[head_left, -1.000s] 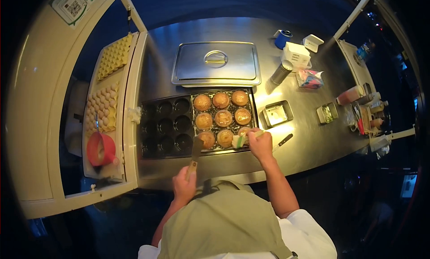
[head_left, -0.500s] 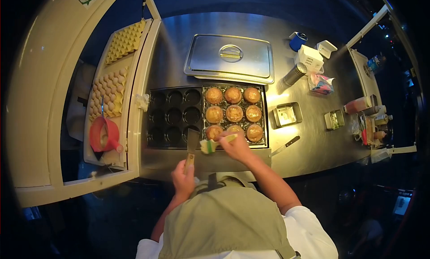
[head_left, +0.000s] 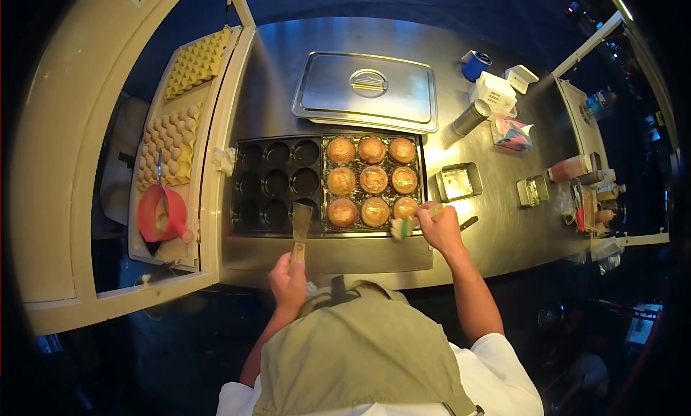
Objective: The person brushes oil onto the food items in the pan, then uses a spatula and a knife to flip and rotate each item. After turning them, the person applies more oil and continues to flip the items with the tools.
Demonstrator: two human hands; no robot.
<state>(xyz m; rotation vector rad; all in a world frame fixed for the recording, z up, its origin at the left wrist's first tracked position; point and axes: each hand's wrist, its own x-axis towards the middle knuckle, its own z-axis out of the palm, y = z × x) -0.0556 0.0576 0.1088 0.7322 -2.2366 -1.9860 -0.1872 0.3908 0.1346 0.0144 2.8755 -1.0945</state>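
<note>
My left hand (head_left: 288, 281) is closed round the wooden handle of a scraper (head_left: 301, 222), whose flat metal blade points up over the front of the dark mould pan (head_left: 248, 137). In my right hand (head_left: 440, 227) is a pastry brush (head_left: 400, 229) with pale bristles and a green band, its head at the front right corner of the pan. Several round golden cakes (head_left: 373, 179) with shiny tops fill the right half of the pan. The left half shows bare round wells (head_left: 276, 182). The brush head sits beside the front right cake (head_left: 404, 206).
A steel lidded tray (head_left: 327, 92) stands behind the pan. Right of it are a small square tin (head_left: 458, 181), a knife (head_left: 468, 222), a shaker (head_left: 471, 118) and a smaller container (head_left: 533, 191). At left are eggs in a tray (head_left: 170, 144) and a red pitcher (head_left: 161, 214).
My right hand has moved right with the brush, from the front middle of the cakes to the front right one. My left hand keeps the scraper in nearly the same place.
</note>
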